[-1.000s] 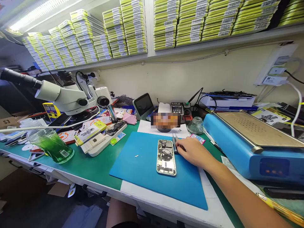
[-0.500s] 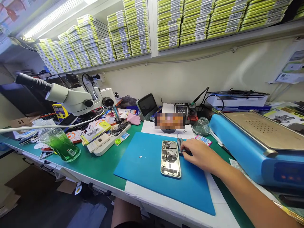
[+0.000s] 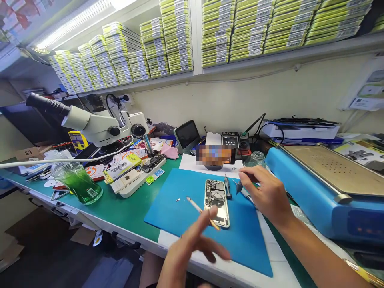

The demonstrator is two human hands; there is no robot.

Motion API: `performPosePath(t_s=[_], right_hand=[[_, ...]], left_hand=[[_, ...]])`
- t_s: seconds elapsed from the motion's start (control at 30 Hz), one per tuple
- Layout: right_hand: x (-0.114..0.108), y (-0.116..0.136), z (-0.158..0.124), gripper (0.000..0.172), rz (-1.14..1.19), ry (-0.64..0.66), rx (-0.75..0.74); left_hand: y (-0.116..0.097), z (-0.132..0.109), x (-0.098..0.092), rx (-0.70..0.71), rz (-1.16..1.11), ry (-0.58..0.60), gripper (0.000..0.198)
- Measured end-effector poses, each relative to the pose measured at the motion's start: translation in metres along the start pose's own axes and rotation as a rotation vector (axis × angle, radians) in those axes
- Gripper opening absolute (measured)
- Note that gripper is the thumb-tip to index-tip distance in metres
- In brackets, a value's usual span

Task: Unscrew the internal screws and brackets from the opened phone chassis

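An opened smartphone (image 3: pixel 216 198) lies on the blue mat (image 3: pixel 177 224), its inner parts exposed. My left hand (image 3: pixel 192 248), blurred, reaches over the phone's lower end with its fingers spread. A thin stick, pale at one end and orange-brown at the other (image 3: pixel 195 205), crosses behind its index finger; contact between them cannot be made out. My right hand (image 3: pixel 265 192) is pinched around a small dark pointed tool (image 3: pixel 239 187) above the mat, its kind unclear. Beside the phone lies a grey screwdriver (image 3: pixel 228 188). Another slim tool (image 3: pixel 247 196) is partly covered by my right hand.
A blue machine with a metal plate (image 3: pixel 330 164) flanks the right side. Behind the mat stand a phone with a blurred screen (image 3: pixel 214 155) and a glass jar (image 3: pixel 255 159). To the left are a microscope (image 3: pixel 99 124) and a tilted green jar (image 3: pixel 79 184).
My left hand has come into view from below, and the thin stick has appeared over the mat and phone. My right hand has lifted from the tools and shifted right.
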State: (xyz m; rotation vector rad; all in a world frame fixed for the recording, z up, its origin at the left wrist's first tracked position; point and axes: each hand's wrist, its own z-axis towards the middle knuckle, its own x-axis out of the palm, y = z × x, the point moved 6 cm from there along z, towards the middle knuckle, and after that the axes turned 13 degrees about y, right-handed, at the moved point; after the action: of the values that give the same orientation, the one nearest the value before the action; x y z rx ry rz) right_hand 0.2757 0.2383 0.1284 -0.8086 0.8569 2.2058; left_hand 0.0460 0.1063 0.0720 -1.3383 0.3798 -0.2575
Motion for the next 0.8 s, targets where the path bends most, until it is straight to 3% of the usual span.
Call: performPosePath(t_s=[0.07,0.13,0.3,0.57,0.8], right_hand=[[0.003,0.001,0.000,0.028,0.017,0.019,0.007],[0.006,0.002,0.000,0.029,0.028,0.041,0.019],[0.013,0.001,-0.001,0.030,0.046,0.092,0.057],[0.039,-0.006,-0.005,0.029,0.074,0.245,0.134],[0.039,-0.012,0.011,0.031,-0.075,0.299,0.132]], left_hand=[[0.008,0.018,-0.007,0.010,0.105,-0.045,0.069],[0.019,0.036,-0.011,-0.045,0.350,-0.100,0.068],[0.043,0.067,-0.013,-0.110,0.461,-0.087,0.077],[0.050,0.072,-0.011,-0.124,0.518,-0.047,0.078],[0.050,0.070,-0.016,-0.126,0.452,-0.052,0.077]])
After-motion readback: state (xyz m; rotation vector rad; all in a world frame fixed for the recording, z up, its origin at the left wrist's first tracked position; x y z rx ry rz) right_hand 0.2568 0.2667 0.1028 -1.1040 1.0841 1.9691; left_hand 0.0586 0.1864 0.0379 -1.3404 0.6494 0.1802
